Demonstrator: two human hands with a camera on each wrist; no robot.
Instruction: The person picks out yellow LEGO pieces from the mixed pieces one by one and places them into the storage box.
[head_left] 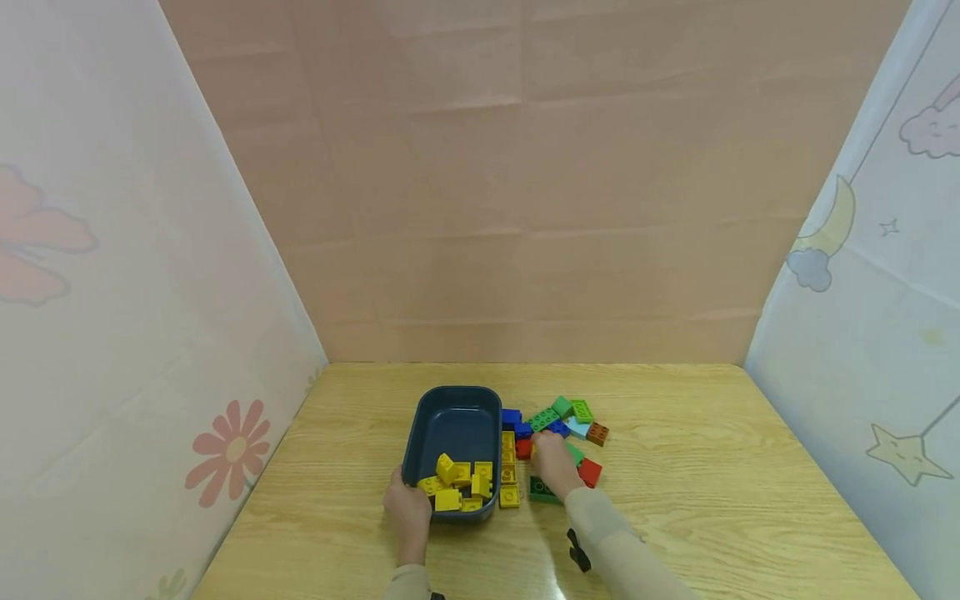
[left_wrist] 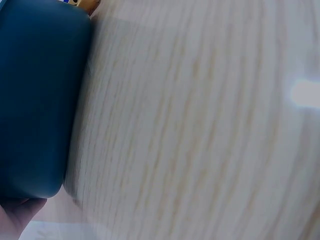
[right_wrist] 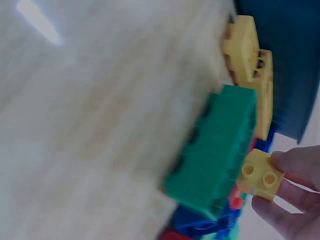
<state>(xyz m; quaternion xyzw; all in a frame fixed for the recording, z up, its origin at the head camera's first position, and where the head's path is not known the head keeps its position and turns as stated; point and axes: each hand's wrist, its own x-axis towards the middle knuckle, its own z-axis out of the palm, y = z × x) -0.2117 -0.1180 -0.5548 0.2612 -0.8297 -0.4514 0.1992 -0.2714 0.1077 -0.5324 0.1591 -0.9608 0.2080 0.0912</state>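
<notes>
A dark blue rectangular tray point(head_left: 459, 397) holds several yellow building bricks at its near end. My left hand point(head_left: 408, 510) grips the tray's near left side; in the left wrist view only a bit of that hand point(left_wrist: 22, 214) shows, against the tray's end. To the right of the tray, my right hand point(head_left: 555, 465) pinches a small yellow brick point(right_wrist: 260, 174) between thumb and fingers, its studs facing the right wrist camera. Behind the pinched brick lie a dark green brick point(right_wrist: 215, 150) and other coloured bricks, partly covered by the hand in the head view.
Yellow bricks point(head_left: 508, 450) line the tray's right side. Blue, green, red and light blue bricks and a brown brick point(head_left: 597, 433) lie loosely beyond and around the right hand. The wooden table point(head_left: 697, 483) meets fabric walls at the back and sides.
</notes>
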